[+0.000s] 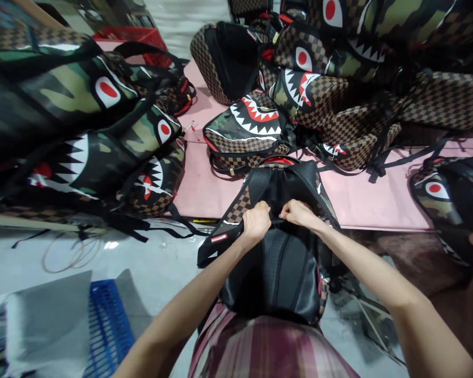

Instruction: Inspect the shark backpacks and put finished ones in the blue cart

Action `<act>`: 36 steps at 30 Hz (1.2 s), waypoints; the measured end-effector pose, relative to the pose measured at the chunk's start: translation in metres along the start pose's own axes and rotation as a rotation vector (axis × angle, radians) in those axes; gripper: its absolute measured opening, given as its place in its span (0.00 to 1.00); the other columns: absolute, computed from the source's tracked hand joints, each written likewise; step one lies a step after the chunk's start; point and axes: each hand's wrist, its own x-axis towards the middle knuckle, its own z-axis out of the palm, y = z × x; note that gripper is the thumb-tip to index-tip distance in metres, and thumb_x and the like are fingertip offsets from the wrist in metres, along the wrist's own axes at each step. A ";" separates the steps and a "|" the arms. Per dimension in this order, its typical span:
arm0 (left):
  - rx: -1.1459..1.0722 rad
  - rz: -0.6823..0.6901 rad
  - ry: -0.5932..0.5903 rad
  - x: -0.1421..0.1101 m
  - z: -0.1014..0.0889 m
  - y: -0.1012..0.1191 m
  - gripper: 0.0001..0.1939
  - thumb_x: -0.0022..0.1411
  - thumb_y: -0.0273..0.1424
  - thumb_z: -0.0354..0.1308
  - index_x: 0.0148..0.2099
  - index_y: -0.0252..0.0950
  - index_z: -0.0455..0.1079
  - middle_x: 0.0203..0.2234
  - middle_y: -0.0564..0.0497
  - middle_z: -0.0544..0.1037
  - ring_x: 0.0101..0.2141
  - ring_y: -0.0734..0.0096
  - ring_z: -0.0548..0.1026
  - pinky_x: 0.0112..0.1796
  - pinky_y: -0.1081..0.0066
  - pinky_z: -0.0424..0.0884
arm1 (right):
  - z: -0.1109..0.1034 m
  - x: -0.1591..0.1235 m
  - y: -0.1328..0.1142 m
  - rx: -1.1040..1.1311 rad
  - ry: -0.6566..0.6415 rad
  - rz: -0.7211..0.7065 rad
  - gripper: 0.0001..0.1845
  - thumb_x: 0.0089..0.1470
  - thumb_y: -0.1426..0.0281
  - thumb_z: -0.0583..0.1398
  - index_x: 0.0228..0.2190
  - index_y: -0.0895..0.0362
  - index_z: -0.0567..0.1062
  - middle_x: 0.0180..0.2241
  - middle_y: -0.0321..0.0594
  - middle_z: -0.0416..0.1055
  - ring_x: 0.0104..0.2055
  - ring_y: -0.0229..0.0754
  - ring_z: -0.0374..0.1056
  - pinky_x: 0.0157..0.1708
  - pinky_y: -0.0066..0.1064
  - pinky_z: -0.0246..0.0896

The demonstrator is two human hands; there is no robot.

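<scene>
A black backpack point(276, 273) with brown checkered sides leans between my body and the table edge, its padded back panel facing me. My left hand point(257, 223) is closed in a fist on the upper back panel, near the left shoulder strap. Close beside it, my right hand point(297, 213) has its fingers pinched together at the same dark part of the backpack. What lies inside either grip is hidden. A shark-mouth backpack point(254, 123) lies on the table just beyond.
Camouflage backpacks point(114, 121) are piled on the left of the pink table point(378, 197). More checkered backpacks point(339, 100) are heaped at the back right. Another backpack point(453, 205) stands at the right beside a person's hand. A blue crate point(108, 320) is on the floor.
</scene>
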 end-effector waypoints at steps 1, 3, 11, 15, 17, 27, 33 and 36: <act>-0.025 0.012 0.024 -0.001 -0.002 -0.002 0.11 0.65 0.30 0.42 0.39 0.34 0.65 0.33 0.46 0.75 0.32 0.66 0.75 0.32 0.70 0.66 | -0.003 -0.001 0.002 0.009 0.020 -0.006 0.06 0.47 0.68 0.60 0.24 0.56 0.76 0.24 0.36 0.74 0.30 0.40 0.69 0.29 0.26 0.57; -0.109 0.087 0.106 -0.009 -0.008 -0.010 0.13 0.66 0.29 0.39 0.37 0.34 0.65 0.34 0.46 0.74 0.37 0.68 0.74 0.37 0.71 0.67 | -0.010 -0.004 0.008 0.073 0.127 -0.050 0.11 0.52 0.66 0.56 0.31 0.57 0.76 0.31 0.38 0.75 0.34 0.39 0.69 0.34 0.26 0.59; -0.293 0.575 -0.115 -0.105 -0.014 -0.068 0.17 0.65 0.36 0.45 0.28 0.36 0.70 0.32 0.50 0.76 0.42 0.67 0.72 0.45 0.66 0.67 | 0.011 -0.029 0.033 0.277 0.332 -0.246 0.28 0.47 0.61 0.62 0.50 0.56 0.69 0.39 0.41 0.73 0.36 0.41 0.69 0.37 0.31 0.64; -0.087 0.520 0.008 -0.153 0.004 -0.098 0.13 0.61 0.36 0.52 0.45 0.36 0.70 0.48 0.46 0.72 0.55 0.57 0.62 0.51 0.58 0.63 | 0.028 -0.008 0.025 0.011 0.251 -0.115 0.23 0.52 0.68 0.58 0.51 0.53 0.68 0.36 0.42 0.75 0.37 0.46 0.71 0.39 0.34 0.63; 0.029 0.541 0.030 -0.174 0.017 -0.115 0.22 0.59 0.40 0.54 0.53 0.35 0.65 0.53 0.43 0.68 0.58 0.51 0.56 0.53 0.52 0.59 | 0.025 0.009 0.021 -0.008 0.269 -0.067 0.19 0.54 0.70 0.56 0.49 0.54 0.71 0.37 0.44 0.75 0.41 0.48 0.70 0.43 0.37 0.61; 0.093 0.644 0.082 -0.176 0.056 -0.138 0.35 0.55 0.48 0.55 0.59 0.32 0.59 0.56 0.40 0.65 0.57 0.49 0.58 0.53 0.51 0.53 | 0.007 -0.074 0.019 0.273 0.196 -0.114 0.13 0.54 0.67 0.55 0.28 0.61 0.77 0.30 0.40 0.76 0.39 0.40 0.70 0.43 0.29 0.60; -0.012 0.735 0.178 -0.156 0.047 -0.104 0.31 0.56 0.50 0.53 0.53 0.32 0.66 0.48 0.40 0.73 0.46 0.54 0.70 0.41 0.59 0.64 | 0.085 -0.248 0.032 0.458 0.532 0.068 0.14 0.54 0.64 0.55 0.29 0.58 0.77 0.27 0.40 0.74 0.32 0.41 0.70 0.34 0.31 0.64; -0.052 0.770 0.207 -0.151 0.052 -0.075 0.29 0.57 0.49 0.51 0.52 0.32 0.68 0.46 0.40 0.74 0.43 0.55 0.70 0.41 0.60 0.64 | 0.145 -0.268 0.028 0.375 0.700 0.163 0.16 0.52 0.67 0.56 0.41 0.58 0.75 0.36 0.43 0.75 0.35 0.43 0.70 0.38 0.34 0.64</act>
